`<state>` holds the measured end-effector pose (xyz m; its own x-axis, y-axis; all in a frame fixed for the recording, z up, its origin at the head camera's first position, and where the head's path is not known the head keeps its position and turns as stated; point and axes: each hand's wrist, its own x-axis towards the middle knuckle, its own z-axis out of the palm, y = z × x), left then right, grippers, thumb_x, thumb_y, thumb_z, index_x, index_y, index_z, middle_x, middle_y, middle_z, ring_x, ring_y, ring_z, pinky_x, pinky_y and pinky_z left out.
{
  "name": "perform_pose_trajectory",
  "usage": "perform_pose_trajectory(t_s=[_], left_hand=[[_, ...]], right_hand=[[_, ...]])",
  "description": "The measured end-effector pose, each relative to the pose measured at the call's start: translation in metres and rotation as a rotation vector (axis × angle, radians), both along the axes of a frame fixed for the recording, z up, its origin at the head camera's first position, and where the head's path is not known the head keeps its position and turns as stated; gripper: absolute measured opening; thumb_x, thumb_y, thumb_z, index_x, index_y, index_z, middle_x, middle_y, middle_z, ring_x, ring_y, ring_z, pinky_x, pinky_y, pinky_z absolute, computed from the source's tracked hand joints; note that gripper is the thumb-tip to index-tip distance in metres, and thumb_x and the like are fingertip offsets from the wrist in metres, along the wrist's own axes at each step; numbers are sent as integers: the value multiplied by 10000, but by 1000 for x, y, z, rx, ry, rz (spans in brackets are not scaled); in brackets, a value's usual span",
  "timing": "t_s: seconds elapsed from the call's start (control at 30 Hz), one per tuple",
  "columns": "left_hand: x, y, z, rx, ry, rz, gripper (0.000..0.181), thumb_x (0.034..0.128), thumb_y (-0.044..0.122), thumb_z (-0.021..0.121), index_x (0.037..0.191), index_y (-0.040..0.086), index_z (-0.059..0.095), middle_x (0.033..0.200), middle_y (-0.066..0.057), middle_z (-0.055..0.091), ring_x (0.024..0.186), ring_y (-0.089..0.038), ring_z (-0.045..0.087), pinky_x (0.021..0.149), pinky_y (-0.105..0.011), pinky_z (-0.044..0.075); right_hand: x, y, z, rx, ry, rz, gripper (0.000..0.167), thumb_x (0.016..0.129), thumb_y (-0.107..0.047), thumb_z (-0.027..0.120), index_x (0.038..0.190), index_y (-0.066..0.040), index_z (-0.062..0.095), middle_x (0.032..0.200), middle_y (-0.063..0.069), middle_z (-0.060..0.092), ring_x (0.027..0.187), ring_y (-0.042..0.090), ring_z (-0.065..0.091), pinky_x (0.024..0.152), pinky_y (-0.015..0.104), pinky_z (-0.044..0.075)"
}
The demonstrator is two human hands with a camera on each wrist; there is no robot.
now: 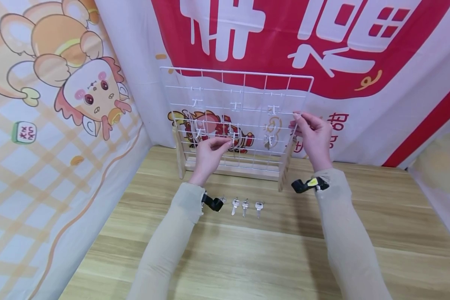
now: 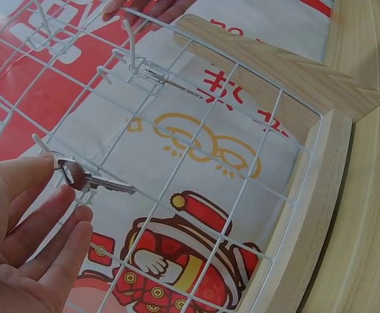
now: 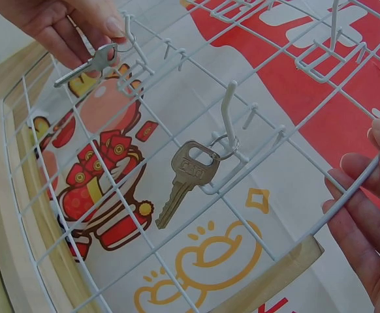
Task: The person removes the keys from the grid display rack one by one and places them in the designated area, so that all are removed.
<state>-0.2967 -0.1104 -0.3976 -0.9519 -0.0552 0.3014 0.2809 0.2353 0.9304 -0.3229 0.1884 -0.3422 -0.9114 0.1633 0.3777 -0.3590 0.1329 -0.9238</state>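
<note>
A white wire grid rack [image 1: 243,74] stands upright on the table. My left hand [image 1: 208,158] pinches the ring of a silver key [image 2: 108,184] at the lower middle hook [image 3: 130,29]; I cannot tell whether the ring is round the hook. The grid's right side edge is gripped by my right hand [image 1: 316,135], thumb in front and fingers curled behind. From the lower right hook [image 3: 228,114] hangs another key [image 3: 193,166] by its ring. Several loose keys [image 1: 245,207] lie on the table before the rack, one partly hidden by the left wrist camera.
More white hooks [image 1: 272,109] sit on the grid's upper row, and one hook [image 1: 199,132] at lower left. Wooden side feet [image 1: 283,168] and a wooden bar [image 1: 232,171] support the grid. A printed cloth [image 1: 360,87] hangs close behind it.
</note>
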Motion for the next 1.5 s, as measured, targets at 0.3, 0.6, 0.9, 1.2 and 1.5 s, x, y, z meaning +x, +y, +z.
perform_pose_trajectory(t_s=[0.3, 0.6, 0.9, 1.2, 1.5], left_hand=[[9, -2, 1, 33, -17, -8, 202, 924, 300, 781, 1074, 164, 774, 1036, 40, 742, 949, -158, 677, 847, -325, 566], [19, -6, 4, 57, 40, -17, 230, 922, 325, 778, 1082, 160, 770, 1043, 35, 745, 963, -155, 685, 875, -320, 563], [31, -13, 4, 106, 109, -32, 191, 934, 239, 774, 1079, 116, 769, 1052, -5, 750, 960, -189, 695, 874, -329, 571], [40, -22, 5, 105, 112, -12, 214, 914, 223, 794, 1069, 79, 763, 1062, -22, 748, 942, -195, 702, 857, -322, 579], [66, -25, 15, 64, 31, -6, 179, 940, 53, 736, 1083, -53, 712, 1082, -145, 727, 943, -202, 674, 856, -273, 562]], right_hand=[[0, 0, -1, -1, -16, -7, 383, 935, -404, 725, 1237, -171, 751, 1127, 151, 717, 997, 211, 705, 858, 257, 572], [-1, 0, -2, 1, -22, -8, 364, 938, -404, 721, 1234, -194, 753, 1152, 166, 711, 1002, 207, 705, 864, 262, 572], [-1, 0, -4, 8, -26, -18, 359, 938, -409, 718, 1232, -207, 755, 1091, 96, 735, 996, 205, 705, 853, 262, 576], [-3, 1, -3, 12, -33, -15, 338, 950, -386, 711, 1235, -210, 752, 1114, 124, 726, 995, 203, 708, 867, 279, 575], [0, 0, -2, 11, -23, -18, 356, 937, -409, 714, 1238, -223, 751, 1143, 145, 721, 998, 194, 710, 867, 266, 571]])
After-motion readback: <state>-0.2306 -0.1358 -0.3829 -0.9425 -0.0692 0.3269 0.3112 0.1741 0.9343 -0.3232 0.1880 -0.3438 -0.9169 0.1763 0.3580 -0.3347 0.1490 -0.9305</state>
